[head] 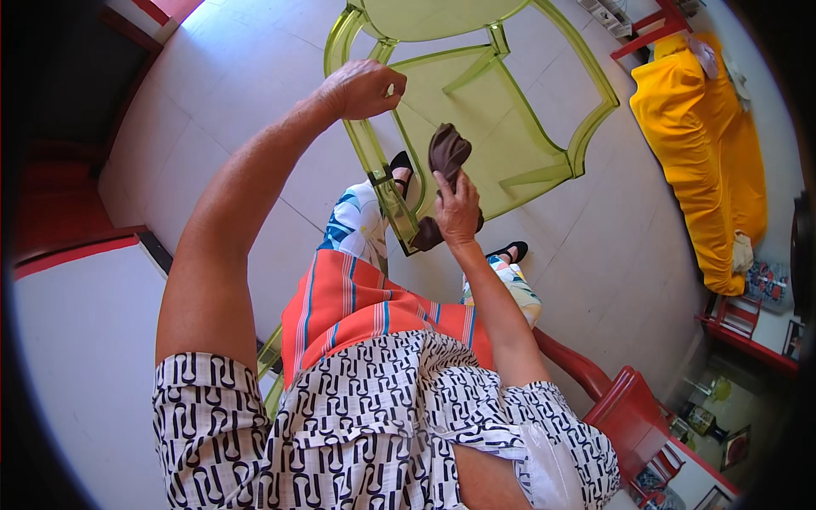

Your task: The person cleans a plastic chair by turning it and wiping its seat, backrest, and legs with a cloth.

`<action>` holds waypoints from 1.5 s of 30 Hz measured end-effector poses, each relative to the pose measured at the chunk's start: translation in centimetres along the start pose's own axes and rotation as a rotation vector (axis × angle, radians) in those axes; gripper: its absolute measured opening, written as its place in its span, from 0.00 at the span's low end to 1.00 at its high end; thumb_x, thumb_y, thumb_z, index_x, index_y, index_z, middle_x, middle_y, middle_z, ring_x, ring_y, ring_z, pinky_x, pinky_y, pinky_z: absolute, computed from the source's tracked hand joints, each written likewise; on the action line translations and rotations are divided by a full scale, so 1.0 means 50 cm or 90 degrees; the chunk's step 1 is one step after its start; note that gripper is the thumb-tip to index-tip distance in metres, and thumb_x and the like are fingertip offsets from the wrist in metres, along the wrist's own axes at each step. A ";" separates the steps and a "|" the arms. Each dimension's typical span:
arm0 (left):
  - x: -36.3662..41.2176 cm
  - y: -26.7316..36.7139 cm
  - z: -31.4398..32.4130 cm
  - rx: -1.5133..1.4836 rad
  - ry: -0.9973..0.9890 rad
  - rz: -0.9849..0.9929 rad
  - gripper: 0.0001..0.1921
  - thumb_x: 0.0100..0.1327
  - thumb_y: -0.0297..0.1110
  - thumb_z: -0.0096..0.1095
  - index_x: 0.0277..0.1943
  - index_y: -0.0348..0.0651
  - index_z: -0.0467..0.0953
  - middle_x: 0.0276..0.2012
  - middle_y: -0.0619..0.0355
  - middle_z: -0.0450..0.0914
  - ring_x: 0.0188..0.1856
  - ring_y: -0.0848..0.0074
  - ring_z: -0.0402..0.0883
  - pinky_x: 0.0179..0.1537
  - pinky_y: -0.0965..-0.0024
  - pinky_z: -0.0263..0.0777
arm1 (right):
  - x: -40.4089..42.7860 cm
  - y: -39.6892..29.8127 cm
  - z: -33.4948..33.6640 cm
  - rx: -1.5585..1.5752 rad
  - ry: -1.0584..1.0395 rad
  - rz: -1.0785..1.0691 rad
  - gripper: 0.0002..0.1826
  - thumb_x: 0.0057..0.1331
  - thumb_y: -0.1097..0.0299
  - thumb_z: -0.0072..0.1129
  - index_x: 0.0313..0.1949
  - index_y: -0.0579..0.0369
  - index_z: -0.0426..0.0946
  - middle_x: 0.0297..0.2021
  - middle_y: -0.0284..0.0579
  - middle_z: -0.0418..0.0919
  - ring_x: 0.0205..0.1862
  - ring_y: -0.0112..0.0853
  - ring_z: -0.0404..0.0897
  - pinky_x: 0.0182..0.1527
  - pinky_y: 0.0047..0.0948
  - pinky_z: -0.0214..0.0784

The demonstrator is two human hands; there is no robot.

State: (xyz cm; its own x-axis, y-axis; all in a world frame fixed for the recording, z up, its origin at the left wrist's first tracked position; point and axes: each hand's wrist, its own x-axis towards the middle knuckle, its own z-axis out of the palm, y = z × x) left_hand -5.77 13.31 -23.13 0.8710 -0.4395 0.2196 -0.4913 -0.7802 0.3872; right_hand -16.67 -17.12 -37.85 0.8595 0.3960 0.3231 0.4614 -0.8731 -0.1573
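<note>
A translucent green plastic armchair (472, 108) stands tilted before me, its frame turned at an angle. My right hand (458, 207) is closed on a crumpled dark brown cloth (448, 150), which bunches out above the fingers and below them, against the lower end of a chair part. Over the chair's left side is my left hand (368, 89), its fingers curled with a small gap between thumb and finger. Whether that hand grips the frame or only hovers over it, I cannot tell. A red striped apron (370, 306) covers my lap.
A yellow cloth (701, 153) drapes over something at the right. A white surface with a red edge (83, 319) lies at the left. Glossy red wooden furniture (628, 408) stands close at the lower right. My feet in black shoes (517, 250) rest on the tiled floor (255, 159).
</note>
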 end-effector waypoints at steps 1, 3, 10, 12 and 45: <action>0.002 0.001 0.000 -0.001 0.000 0.001 0.07 0.59 0.37 0.59 0.36 0.47 0.81 0.21 0.55 0.81 0.27 0.60 0.83 0.33 0.58 0.76 | -0.011 -0.012 -0.001 0.003 -0.013 -0.014 0.33 0.57 0.70 0.61 0.64 0.38 0.73 0.64 0.59 0.67 0.63 0.53 0.68 0.65 0.48 0.61; 0.005 0.003 -0.001 0.002 -0.014 -0.001 0.07 0.59 0.38 0.59 0.36 0.47 0.81 0.21 0.55 0.81 0.26 0.60 0.83 0.33 0.58 0.76 | -0.031 -0.031 0.001 0.021 -0.018 -0.017 0.34 0.56 0.70 0.62 0.65 0.38 0.73 0.63 0.59 0.67 0.63 0.52 0.68 0.66 0.48 0.60; 0.005 0.007 -0.008 -0.001 -0.019 -0.009 0.08 0.58 0.38 0.60 0.36 0.47 0.81 0.21 0.55 0.81 0.27 0.60 0.83 0.33 0.58 0.76 | -0.048 -0.016 -0.016 0.094 -0.042 -0.071 0.34 0.55 0.68 0.62 0.65 0.36 0.73 0.64 0.56 0.67 0.64 0.50 0.68 0.68 0.49 0.57; 0.005 0.009 -0.011 0.007 -0.017 -0.021 0.08 0.58 0.38 0.60 0.36 0.47 0.81 0.21 0.55 0.81 0.27 0.60 0.83 0.33 0.57 0.76 | -0.041 0.002 -0.024 0.092 -0.055 -0.101 0.34 0.56 0.68 0.62 0.65 0.35 0.73 0.65 0.55 0.66 0.64 0.49 0.68 0.69 0.51 0.55; 0.012 0.012 -0.009 -0.005 -0.008 -0.015 0.06 0.59 0.37 0.59 0.35 0.48 0.81 0.20 0.56 0.80 0.26 0.60 0.82 0.33 0.57 0.76 | 0.030 0.165 -0.024 0.057 0.102 0.156 0.27 0.56 0.76 0.63 0.57 0.45 0.79 0.64 0.54 0.68 0.63 0.52 0.69 0.64 0.47 0.63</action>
State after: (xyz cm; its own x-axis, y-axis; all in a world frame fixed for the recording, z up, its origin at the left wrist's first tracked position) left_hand -5.56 12.79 -22.40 0.8826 -0.4260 0.1988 -0.4699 -0.7872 0.3993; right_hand -11.84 -24.08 -37.54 0.9051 0.1201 0.4079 0.2679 -0.9060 -0.3277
